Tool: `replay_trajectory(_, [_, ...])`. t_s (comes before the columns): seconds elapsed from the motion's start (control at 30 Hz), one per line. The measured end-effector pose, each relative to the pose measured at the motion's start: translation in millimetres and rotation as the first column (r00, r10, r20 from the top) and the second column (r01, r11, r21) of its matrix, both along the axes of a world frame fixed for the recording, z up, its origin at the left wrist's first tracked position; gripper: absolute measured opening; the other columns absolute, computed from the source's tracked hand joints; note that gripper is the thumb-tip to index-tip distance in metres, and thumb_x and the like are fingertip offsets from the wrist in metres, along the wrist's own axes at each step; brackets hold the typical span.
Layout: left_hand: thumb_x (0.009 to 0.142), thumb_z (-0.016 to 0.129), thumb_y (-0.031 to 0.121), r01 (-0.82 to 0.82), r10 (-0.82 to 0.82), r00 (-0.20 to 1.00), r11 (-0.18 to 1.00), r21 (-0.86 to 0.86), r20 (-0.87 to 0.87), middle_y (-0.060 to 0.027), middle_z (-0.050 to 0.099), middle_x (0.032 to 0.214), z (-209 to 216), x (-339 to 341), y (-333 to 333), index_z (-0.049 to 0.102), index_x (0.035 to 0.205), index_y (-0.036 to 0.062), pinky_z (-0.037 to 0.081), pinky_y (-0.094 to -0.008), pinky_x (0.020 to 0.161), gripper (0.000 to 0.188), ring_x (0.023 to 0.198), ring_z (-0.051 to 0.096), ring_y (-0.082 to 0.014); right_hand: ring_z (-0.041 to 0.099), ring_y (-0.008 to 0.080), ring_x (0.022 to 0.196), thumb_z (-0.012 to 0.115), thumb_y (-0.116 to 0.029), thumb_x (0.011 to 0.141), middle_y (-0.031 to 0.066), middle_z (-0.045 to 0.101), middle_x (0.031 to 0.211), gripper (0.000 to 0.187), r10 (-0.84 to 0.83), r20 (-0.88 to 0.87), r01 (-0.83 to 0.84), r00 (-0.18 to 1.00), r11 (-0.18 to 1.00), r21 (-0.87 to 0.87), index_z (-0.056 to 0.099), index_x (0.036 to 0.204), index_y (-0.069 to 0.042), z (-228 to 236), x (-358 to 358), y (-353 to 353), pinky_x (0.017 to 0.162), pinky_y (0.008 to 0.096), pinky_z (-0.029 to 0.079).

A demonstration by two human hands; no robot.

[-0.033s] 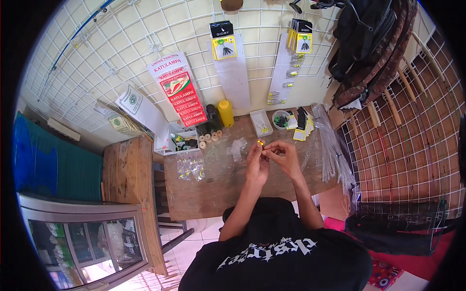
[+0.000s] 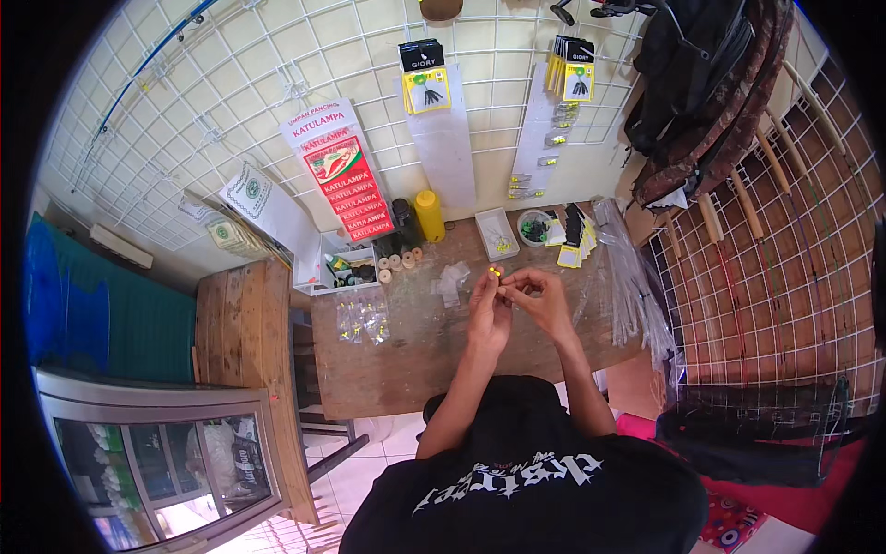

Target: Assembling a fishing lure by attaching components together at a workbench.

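My left hand is closed, its thumb and fingertips pinching a small bright yellow piece, too small to make out its exact kind. Against it, the thumb and forefinger of my right hand are pinched together; whatever lies between them is hidden. Both hands hover over the middle of the wooden table. Just beyond them stands a white tray with small yellow pieces inside. Beside that tray is a round tub of dark and green bits. A few small see-through bags with yellow pieces lie at the left.
Black and yellow cards are fanned at the back right, beside long plastic sleeves. A yellow bottle, cork-coloured rolls and a white box line the back left. Crumpled plastic lies left of my hands. Behind rises a wire grid.
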State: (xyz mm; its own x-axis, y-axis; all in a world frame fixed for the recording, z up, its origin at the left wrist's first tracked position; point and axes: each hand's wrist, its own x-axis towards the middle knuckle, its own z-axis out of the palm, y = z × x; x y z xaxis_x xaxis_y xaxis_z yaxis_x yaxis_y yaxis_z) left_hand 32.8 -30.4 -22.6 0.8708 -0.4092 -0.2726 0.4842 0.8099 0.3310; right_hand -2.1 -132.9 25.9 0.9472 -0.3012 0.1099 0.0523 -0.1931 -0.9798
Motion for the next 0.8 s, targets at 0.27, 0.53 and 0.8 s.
replay_trajectory(0.27, [0.088, 0.067, 0.019, 0.005, -0.005, 1.0, 1.0, -0.005, 0.03, 0.003, 0.064, 0.106, -5.6, 1.6, 1.4, 0.064, 0.109, 0.012, 0.041, -0.0248, 0.079, 0.022, 0.089, 0.055, -0.0068, 0.06, 0.0082, 0.069, 0.073, -0.011, 0.077, 0.0039, 0.069, 0.077, 0.015, 0.04, -0.055, -0.044, 0.998, 0.997, -0.071, 0.071, 0.089, -0.002, -2.4, -0.6, -4.5, 0.063, 0.0248, 0.045])
replay_trajectory(0.53, [0.089, 0.065, 0.019, 0.008, -0.008, 1.0, 1.0, -0.026, 0.003, 0.0038, 0.064, 0.105, -6.6, 0.4, 0.3, 0.064, 0.109, 0.0128, 0.041, -0.0231, 0.073, 0.021, 0.085, 0.055, -0.0059, 0.06, 0.0067, 0.07, 0.072, -0.01, 0.079, 0.0022, 0.067, 0.076, 0.012, 0.069, -0.028, -0.067, 0.997, 0.995, 0.072, 0.067, 0.086, -0.002, -3.9, -1.0, -3.0, 0.061, 0.0227, 0.044])
replay_trajectory(0.8, [0.089, 0.065, 0.017, -0.008, 0.006, 0.999, 0.999, -0.036, -0.049, 0.0037, 0.063, 0.106, -3.3, 0.6, -1.0, 0.062, 0.11, 0.0127, 0.043, -0.0234, 0.07, 0.022, 0.081, 0.056, -0.0064, 0.059, 0.005, 0.067, 0.072, -0.008, 0.079, 0.0021, 0.068, 0.075, 0.011, 0.028, -0.018, -0.025, 0.999, 0.99, 0.138, 0.067, 0.086, -0.002, -21.1, 4.0, -0.9, 0.058, 0.0208, 0.041])
